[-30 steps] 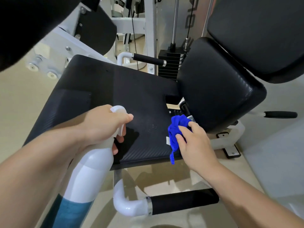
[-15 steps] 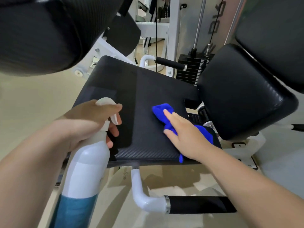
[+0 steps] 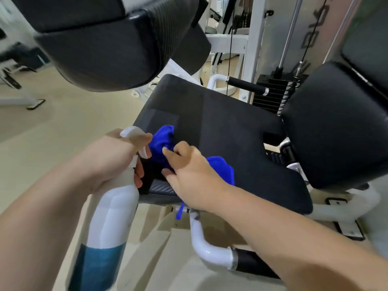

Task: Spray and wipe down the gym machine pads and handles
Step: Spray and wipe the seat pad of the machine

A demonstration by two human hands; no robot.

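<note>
There is one camera, worn on the person's head. It looks forward and down over both arms. The left hand (image 3: pixel 109 160) with the spray bottle (image 3: pixel 111 217) and the right hand (image 3: pixel 193 177) on the blue cloth (image 3: pixel 161 141) sit in the middle, very near the camera. The seat pad (image 3: pixel 241 143) lies just past them. The upper pad (image 3: pixel 100 49) hangs close at the top left. The weight stack (image 3: pixel 273 95) shows farther back, up on the right
</note>
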